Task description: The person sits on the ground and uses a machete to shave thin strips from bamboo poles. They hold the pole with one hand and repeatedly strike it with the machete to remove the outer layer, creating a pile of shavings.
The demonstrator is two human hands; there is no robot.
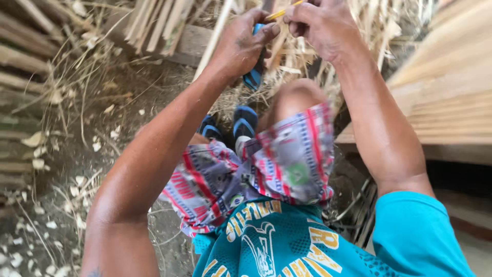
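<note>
Both hands worked close together at the top edge of the view, the left hand [245,46] and right hand [316,26] almost touching, with little gap between them. A raised knee [293,97] stood directly below the hands and blocked downward passage. Stacked planks [446,87] closed off the right side. Bamboo slats [156,20] and straw litter [369,23] crowded the far side. Bare ground [66,169] on the left offered open room.

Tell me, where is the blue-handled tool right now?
The blue-handled tool sits near the top centre of the head view, gripped in the left hand, beside the right hand that pinches a thin yellow strip, above the raised knee.
</note>
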